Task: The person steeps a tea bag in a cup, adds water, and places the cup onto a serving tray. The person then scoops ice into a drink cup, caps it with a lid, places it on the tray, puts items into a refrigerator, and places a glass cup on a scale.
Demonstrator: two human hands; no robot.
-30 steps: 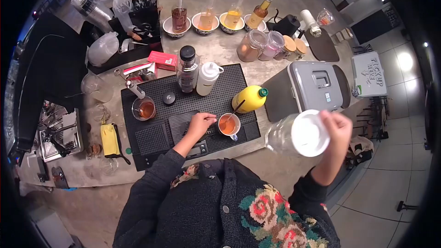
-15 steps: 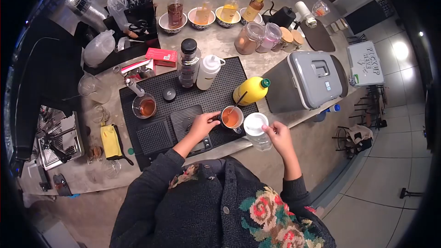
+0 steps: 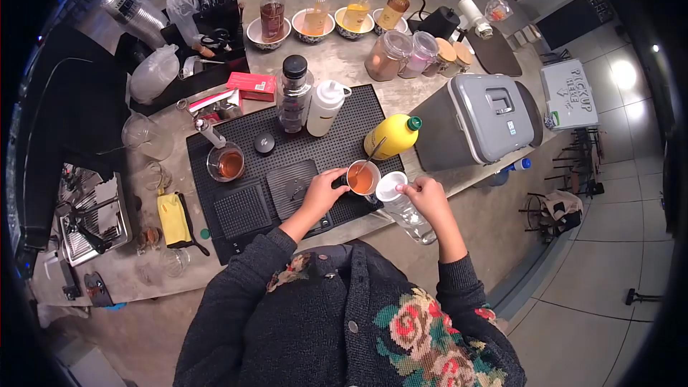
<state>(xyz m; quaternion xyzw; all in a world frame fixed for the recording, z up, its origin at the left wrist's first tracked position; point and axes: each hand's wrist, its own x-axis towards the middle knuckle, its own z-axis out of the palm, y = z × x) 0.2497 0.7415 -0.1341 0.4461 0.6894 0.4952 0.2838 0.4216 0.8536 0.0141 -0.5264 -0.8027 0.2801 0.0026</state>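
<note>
My left hand point(image 3: 324, 195) grips the dark handle at the left side of a small cup point(image 3: 373, 197). Amber-red liquid point(image 3: 360, 178) fills much of this cup, and a thin spoon handle point(image 3: 374, 152) leans out of it. In my right hand point(image 3: 426, 197) is a clear container point(image 3: 412, 218) with a wide white top, its fingers closed near the top edge. The container tilts toward the cup, its top close beside the rim; whether they touch, I cannot tell. I cannot make out any contents in the container. A yellow bottle point(image 3: 391, 137) with a green cap stands just behind the cup.
The black bar mat point(image 3: 244, 136) holds a glass of amber liquid point(image 3: 229, 165), a white squeeze bottle point(image 3: 326, 109) and a clear shaker point(image 3: 293, 100). A grey cooler box point(image 3: 466, 125) stands right. Pump bottles point(image 3: 313, 18) in bowls and lidded jars point(image 3: 389, 56) line the back.
My right hand has tipped the clear container further, bringing its white top left and closer to the cup. My left hand stays on the cup's handle.
</note>
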